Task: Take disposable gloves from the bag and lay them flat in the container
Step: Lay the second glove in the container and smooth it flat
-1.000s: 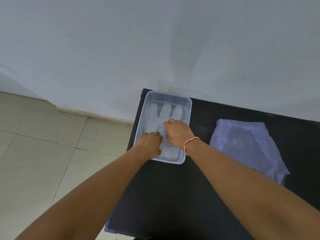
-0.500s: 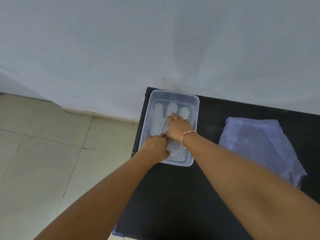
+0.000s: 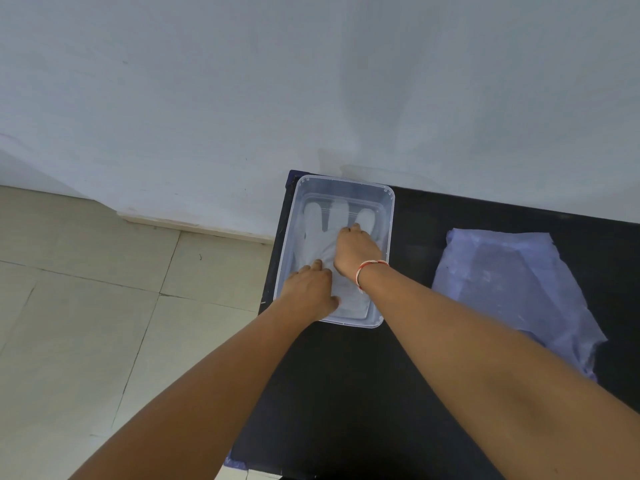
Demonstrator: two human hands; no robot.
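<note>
A clear plastic container [image 3: 389,216] stands at the black table's far left corner. Inside it lies a pale disposable glove [image 3: 320,240], spread flat with its fingers pointing toward the wall. My left hand [image 3: 310,289] presses flat on the glove's cuff end at the near left of the container. My right hand [image 3: 356,251], with a red and white thread at the wrist, presses on the glove's palm, fingertips near the base of its fingers. The pale blue plastic bag [image 3: 512,289] lies flat on the table to the right, apart from both hands.
The black table [image 3: 346,393] butts against a white wall [image 3: 311,81]. Its left edge runs just left of the container, with beige floor tiles [image 3: 86,306] below.
My right hand has slid farther up the glove toward its fingers. My left hand has stayed on the cuff end. The view has shifted slightly.
</note>
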